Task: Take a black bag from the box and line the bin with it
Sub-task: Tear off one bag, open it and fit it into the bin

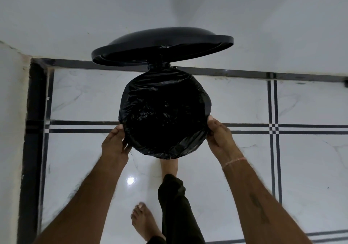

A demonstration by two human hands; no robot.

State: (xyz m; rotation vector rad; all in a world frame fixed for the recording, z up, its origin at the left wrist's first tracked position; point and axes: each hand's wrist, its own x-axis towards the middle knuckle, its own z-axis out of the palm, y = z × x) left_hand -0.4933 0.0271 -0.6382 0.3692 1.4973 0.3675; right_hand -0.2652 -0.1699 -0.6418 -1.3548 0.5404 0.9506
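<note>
Black bag point(165, 115) stretched over bin rim, lid point(162, 46) up.
Left grip point(114, 140) and right grip point(218, 134) both pinching bag edge at near sides.

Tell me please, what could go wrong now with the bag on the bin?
1. The lid stands open, and one foot reaches under the bin's front, probably on a pedal. If it lifts, the lid may drop onto the hands.
2. The left hand and right hand pull the black bag over the rim. The thin film could tear if stretched hard.
3. The near edge looks only shallowly folded, so it might slip inside.
</note>
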